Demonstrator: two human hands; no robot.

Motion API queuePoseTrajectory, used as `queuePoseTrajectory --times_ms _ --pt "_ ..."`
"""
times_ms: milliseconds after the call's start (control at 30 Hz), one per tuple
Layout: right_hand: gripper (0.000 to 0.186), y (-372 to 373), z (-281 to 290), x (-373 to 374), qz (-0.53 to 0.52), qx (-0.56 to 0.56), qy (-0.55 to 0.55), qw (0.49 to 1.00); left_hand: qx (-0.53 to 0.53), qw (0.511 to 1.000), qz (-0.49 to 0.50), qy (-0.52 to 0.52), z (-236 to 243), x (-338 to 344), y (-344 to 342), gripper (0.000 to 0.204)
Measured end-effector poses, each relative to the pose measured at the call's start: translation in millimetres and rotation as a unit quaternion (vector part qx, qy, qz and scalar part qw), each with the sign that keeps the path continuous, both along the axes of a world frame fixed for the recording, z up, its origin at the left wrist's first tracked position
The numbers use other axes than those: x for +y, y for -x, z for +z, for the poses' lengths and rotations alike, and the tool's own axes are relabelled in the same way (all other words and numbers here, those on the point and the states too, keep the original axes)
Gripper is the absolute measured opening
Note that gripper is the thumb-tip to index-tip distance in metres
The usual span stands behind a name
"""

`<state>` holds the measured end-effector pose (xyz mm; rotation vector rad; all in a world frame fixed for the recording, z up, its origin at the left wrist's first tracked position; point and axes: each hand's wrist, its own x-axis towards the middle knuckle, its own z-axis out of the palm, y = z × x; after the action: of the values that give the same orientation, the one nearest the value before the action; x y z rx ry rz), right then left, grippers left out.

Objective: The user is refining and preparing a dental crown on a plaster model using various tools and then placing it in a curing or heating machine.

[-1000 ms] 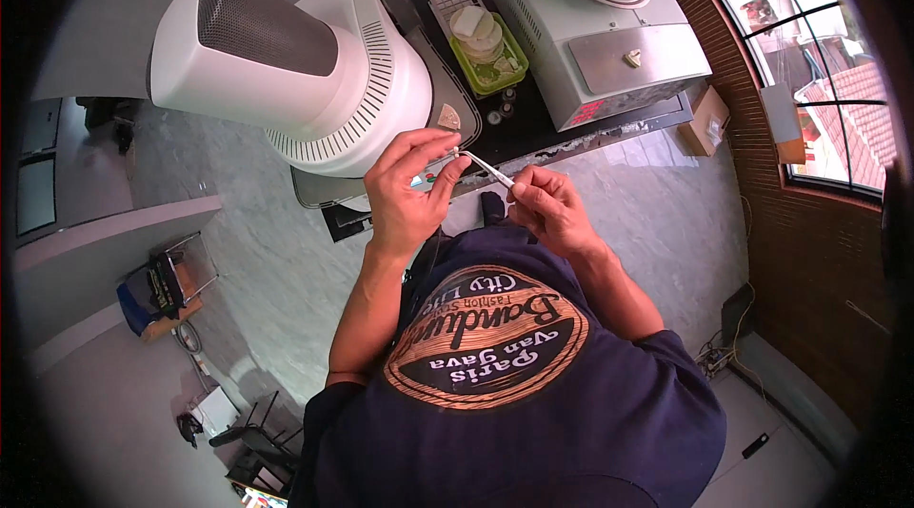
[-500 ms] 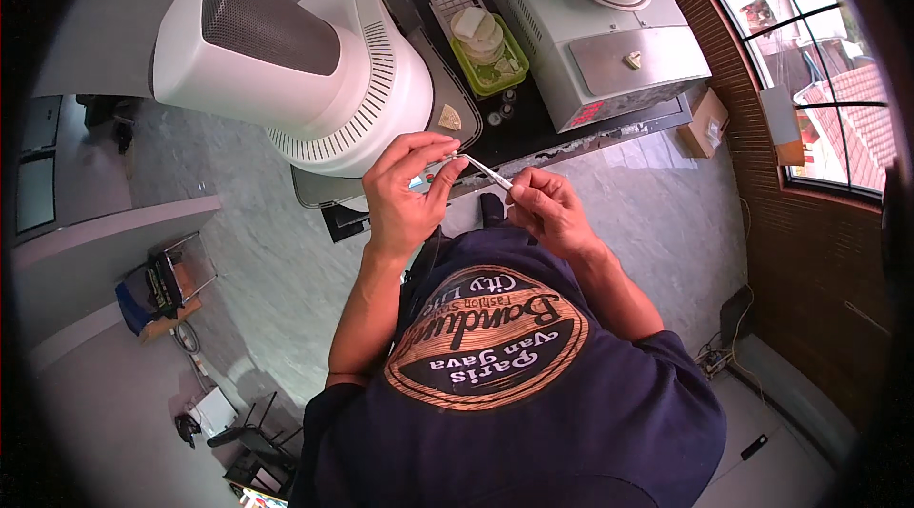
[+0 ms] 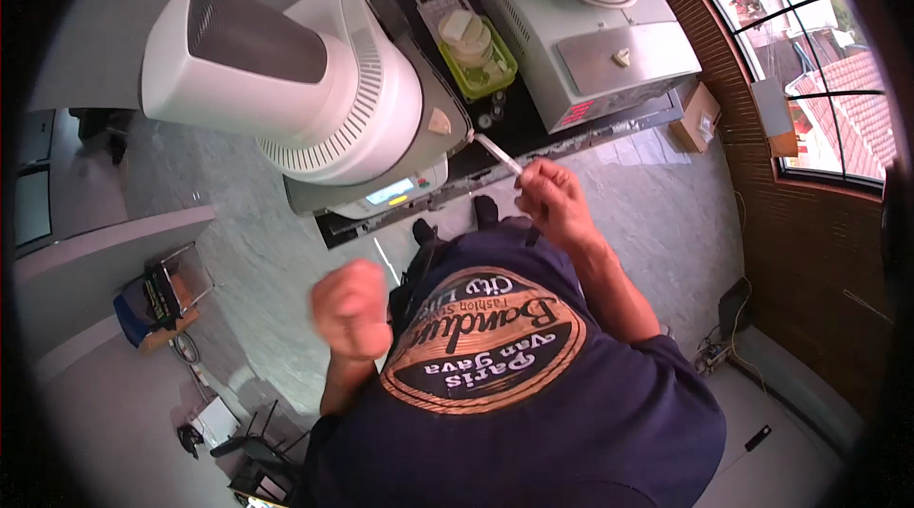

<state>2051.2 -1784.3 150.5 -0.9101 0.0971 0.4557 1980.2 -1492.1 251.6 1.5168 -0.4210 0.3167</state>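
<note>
My right hand [image 3: 557, 203] grips a pair of metal tweezers [image 3: 498, 153], pointing up and to the left. At their tips is a small pale piece [image 3: 470, 135], close to the edge of the grey base plate [image 3: 433, 158] under a rounded white machine [image 3: 371, 99]. A cream-coloured wedge [image 3: 438, 120] lies on that plate. My left hand [image 3: 350, 310] is low, in front of my shirt and apart from the machine; motion blurs its fingers, which look curled in, and nothing shows in it.
A green basket [image 3: 487, 87] of pale round discs [image 3: 466, 37] stands behind, with small jars [image 3: 490, 113] before it. To the right is a white box-shaped machine [image 3: 609, 22] with a small pale piece [image 3: 621, 58] on its metal panel. A lit display [image 3: 390, 191] sits under the plate.
My left hand has left the tweezer tips and dropped down toward me. My right hand stays near its place, with the tweezers now stretching farther toward the plate's edge.
</note>
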Motion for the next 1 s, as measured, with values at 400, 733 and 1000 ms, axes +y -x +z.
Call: queuePoseTrajectory --times_ms 400,733,1000 --pt "0.023 -56.3 -33.2 21.4 0.006 -0.262 0.526 0.809 0.328 0.925 -0.054 -0.183 -48.8 8.0 20.0 0.032" --pt "0.017 -85.9 -12.2 45.3 0.086 -0.393 0.609 0.684 0.183 0.966 -0.003 -0.185 -59.8 18.0 36.3 0.015" --pt "0.018 -87.8 -12.8 52.4 0.098 -0.399 0.642 0.648 0.227 0.954 0.011 -0.197 -53.6 24.6 37.7 0.017"
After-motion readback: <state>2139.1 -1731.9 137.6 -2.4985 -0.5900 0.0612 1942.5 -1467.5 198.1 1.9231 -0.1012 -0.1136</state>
